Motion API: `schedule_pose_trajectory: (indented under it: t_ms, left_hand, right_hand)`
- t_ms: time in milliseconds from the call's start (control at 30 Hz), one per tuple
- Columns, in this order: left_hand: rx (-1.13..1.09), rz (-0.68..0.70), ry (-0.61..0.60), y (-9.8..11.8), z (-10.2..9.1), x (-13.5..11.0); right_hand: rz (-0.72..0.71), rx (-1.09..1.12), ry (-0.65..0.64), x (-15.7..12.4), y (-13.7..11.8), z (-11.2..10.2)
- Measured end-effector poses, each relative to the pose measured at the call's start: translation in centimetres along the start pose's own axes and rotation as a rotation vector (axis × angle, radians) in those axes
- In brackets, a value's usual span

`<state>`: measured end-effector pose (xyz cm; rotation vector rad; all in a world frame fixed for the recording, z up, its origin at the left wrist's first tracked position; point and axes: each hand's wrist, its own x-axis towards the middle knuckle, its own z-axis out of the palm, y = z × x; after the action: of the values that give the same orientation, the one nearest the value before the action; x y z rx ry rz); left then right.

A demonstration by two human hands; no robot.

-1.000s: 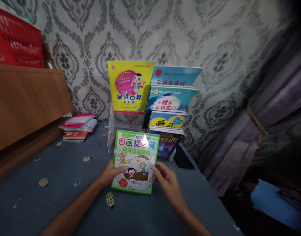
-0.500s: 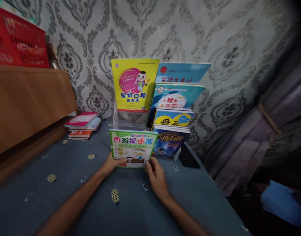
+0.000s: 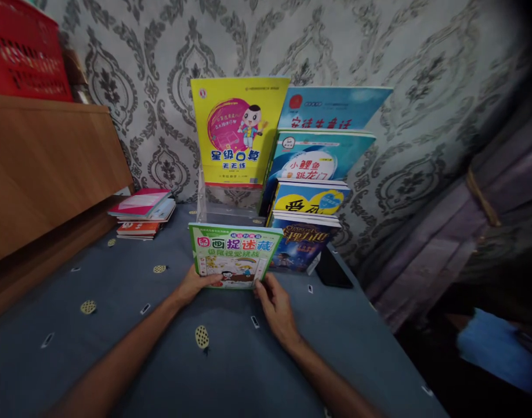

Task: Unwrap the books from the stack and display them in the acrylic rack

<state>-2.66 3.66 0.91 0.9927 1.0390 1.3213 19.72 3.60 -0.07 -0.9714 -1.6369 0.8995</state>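
Note:
A green picture book [image 3: 234, 254] stands tilted at the foot of a clear tiered display stand [image 3: 213, 210]. My left hand [image 3: 195, 284] grips its lower left corner and my right hand [image 3: 274, 303] pinches its lower right corner. On the stand's top left tier stands a yellow book [image 3: 236, 132]. The right column holds a blue book [image 3: 335, 108], a teal book [image 3: 315, 160], a yellow-and-blue book [image 3: 309, 198] and a dark space-themed book [image 3: 301, 244] in descending tiers.
A small stack of pink and red books [image 3: 143, 212] lies at the back left on the blue cloth surface [image 3: 231, 371]. A wooden cabinet [image 3: 43, 168] with a red crate [image 3: 20, 55] is at left. A dark flat object [image 3: 333, 270] lies right of the stand. Curtains [image 3: 474, 220] hang at right.
Both hands have carried the green book forward and tipped it upright, from lying near me on the cloth to leaning at the stand's lowest left tier.

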Motion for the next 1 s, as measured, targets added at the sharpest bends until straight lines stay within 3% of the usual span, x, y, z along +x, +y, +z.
schedule_pose_trajectory:
  t_ms: [267,500,633,767,1000]
  left_hand:
    - [-0.059,0.014,0.0,-0.5,-0.3,0.5]
    - [-0.213,0.037,0.145,-2.3,-1.5,2.0]
    - [-0.286,0.098,0.128,-2.2,-1.1,1.9]
    - [-0.354,0.06,0.121,-1.6,-0.4,1.4]
    - [-0.352,0.028,0.284,-1.2,-0.5,1.5]
  right_hand:
    - [0.076,0.005,-0.039,0.3,0.6,-0.1]
    - [0.089,0.014,-0.038,0.5,0.7,-0.2]
    - [0.101,0.042,-0.062,0.5,0.6,-0.2]
    - [0.108,0.039,-0.089,0.4,0.5,-0.2]
    - [0.109,0.083,-0.119,0.3,0.2,-0.3]
